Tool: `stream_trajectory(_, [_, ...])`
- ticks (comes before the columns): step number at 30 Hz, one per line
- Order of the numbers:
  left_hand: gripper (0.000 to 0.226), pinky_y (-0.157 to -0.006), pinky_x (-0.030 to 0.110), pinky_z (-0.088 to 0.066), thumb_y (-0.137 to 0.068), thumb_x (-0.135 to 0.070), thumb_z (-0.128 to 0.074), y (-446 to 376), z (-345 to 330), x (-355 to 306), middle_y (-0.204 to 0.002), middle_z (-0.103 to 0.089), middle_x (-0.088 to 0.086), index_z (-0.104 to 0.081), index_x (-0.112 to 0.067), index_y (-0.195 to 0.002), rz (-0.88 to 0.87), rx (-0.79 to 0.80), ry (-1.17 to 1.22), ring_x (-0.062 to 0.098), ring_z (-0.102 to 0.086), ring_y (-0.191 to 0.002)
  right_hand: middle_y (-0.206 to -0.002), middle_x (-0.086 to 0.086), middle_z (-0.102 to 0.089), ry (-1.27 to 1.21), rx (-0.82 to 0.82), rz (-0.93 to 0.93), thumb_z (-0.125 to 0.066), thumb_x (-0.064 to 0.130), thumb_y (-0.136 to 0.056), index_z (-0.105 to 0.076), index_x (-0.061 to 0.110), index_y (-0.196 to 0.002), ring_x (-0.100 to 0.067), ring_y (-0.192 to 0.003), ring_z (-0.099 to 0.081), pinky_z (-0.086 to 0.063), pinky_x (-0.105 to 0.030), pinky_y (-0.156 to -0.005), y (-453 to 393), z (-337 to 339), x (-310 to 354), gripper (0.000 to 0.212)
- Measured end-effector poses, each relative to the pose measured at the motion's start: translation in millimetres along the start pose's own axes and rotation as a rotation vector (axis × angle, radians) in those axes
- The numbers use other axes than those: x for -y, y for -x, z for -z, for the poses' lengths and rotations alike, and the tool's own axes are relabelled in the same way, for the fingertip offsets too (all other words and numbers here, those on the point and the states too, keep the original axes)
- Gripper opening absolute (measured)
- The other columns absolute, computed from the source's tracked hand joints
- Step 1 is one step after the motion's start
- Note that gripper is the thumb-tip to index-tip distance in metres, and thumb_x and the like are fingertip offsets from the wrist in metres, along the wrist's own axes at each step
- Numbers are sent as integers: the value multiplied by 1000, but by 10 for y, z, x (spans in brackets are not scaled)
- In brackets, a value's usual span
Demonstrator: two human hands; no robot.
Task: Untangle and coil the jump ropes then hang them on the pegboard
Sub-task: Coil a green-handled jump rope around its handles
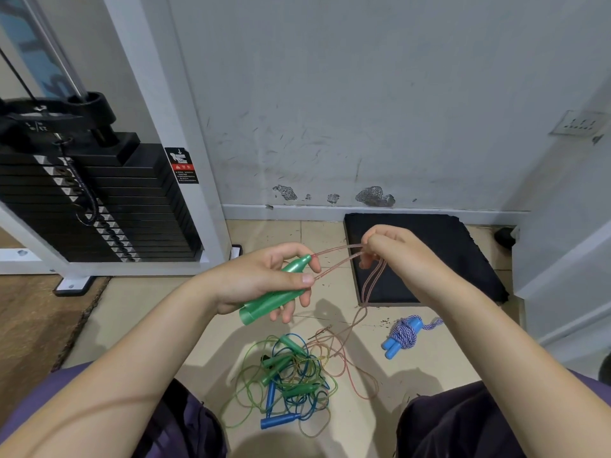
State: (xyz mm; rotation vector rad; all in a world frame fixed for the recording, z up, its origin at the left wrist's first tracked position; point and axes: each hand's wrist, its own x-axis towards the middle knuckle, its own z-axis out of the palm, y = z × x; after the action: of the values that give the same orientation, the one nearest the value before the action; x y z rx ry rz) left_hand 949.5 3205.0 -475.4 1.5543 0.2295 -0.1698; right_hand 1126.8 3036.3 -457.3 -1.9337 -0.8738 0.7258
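The left hand point(264, 279) is gripping two green handles point(277, 292). The right hand point(390, 249) is pinching the pink rope point(367, 285), which is trailing to the floor point(429, 358)

A pinkish translucent rope point(334, 256) runs from a pair of green handles point(274, 294), gripped together in the left hand point(261, 279), across to the right hand point(386, 247), which pinches its strands into loops that hang down and trail onto the tiled floor. Below, between the person's knees, lies a tangled heap of green and blue ropes point(287, 378) with green handles and blue handles mixed in. To the right of the heap, apart from it, rests a blue-handled rope point(405, 335) already wound in a tight bundle of purple-and-white cord around its handles.
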Motion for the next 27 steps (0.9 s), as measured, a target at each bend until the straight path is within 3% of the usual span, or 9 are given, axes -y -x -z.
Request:
stream_trajectory(2, [25, -46, 26, -44, -90, -19, -67, -3, -16, 8, -78, -63, 13, -54, -13, -111, -4, 13, -18, 23, -56, -51, -68, 1, -64, 4, 98, 18, -49, 31, -74, -63, 1, -83, -16, -74, -56, -45, -41, -86, 11, -14, 5, 34])
stream_trajectory(6, [29, -46, 26, -43, -89, -10, -66, -37, -96, -11, -77, -65, 12, -54, -5, -115, 0, 14, -50, 20, -58, -51, -65, -4, -61, -90, 249, 116, -65, 23, -91, -64, 11, -93, -18, -64, -54, -44, -30, -64, 74, -156, 42, 13])
stream_trajectory(10, [27, -53, 26, -50, -87, 0, -68, -43, -106, -11, -72, -67, 7, -55, -1, -111, 32, 2, -58, 18, -62, -57, -59, -4, -49, -96, 216, 234, -71, 19, -88, -66, 9, -90, -12, -54, -40, -33, -20, -53, 62, -224, 36, 11])
stream_trajectory(14, [24, -54, 26, -51, -88, -17, -69, 1, -43, -38, -76, -67, 7, -60, -2, -104, 91, 15, -148, 20, -62, -60, -51, 3, -34, -120, 130, 258, -75, 12, -84, -68, 5, -81, -12, -51, -26, -23, -23, -50, 15, -117, 18, 11])
stream_trajectory(17, [38, -46, 24, -45, -87, -28, -66, 8, -49, -39, -74, -66, 6, -61, 4, -108, 108, -3, -180, 19, -59, -54, -50, 6, -36, -109, 117, 246, -76, 16, -83, -69, 6, -82, -15, -52, -27, -24, -28, -53, -1, -88, -2, 11])
stream_trajectory(20, [36, -40, 22, -39, -91, -26, -63, 8, -67, -31, -70, -63, 7, -60, 5, -108, 78, -8, -175, 18, -55, -46, -57, 0, -48, -93, 169, 233, -77, 23, -82, -72, 16, -90, -20, -54, -35, -29, -26, -51, 27, -109, 27, 12])
stream_trajectory(23, [34, -38, 22, -37, -91, -25, -65, -8, -82, -19, -67, -62, 7, -60, 5, -106, 71, -8, -170, 17, -52, -41, -64, -1, -58, -98, 257, 205, -74, 23, -85, -71, 19, -98, -11, -49, -46, -39, -22, -46, 66, -187, 38, 14])
stream_trajectory(27, [19, -40, 23, -38, -88, -23, -70, -18, -106, -17, -69, -63, 9, -64, -6, -94, 57, -3, -165, 18, -52, -43, -56, 7, -58, -48, 289, 220, -69, 21, -90, -69, 12, -103, -2, -44, -46, -38, -18, -44, 105, -258, 55, 16])
